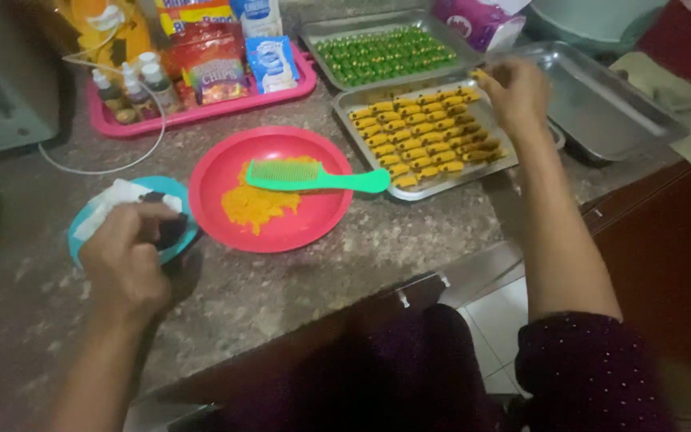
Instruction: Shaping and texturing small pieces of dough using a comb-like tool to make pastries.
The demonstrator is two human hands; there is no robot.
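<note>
Yellow dough piece (479,74), small and stubby, is pinched in the right hand (515,94) over the tray (344,102); left hand (125,256) grips a dark lump (171,230).

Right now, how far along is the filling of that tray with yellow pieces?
The tray of green pieces looks full. The yellow tray is nearly covered; the right hand sets a piece at its far corner. Yellow dough remains on the red plate. The left hand rests at the blue bowl.

Red plate (225,172) at centre holds orange dough (259,202) and a green comb (313,177). Tray of green pieces (383,54) at 12 o'clock, pink tray (201,114) with packets and small bottles (133,84) at 11, empty steel tray (609,104) at 2.
</note>
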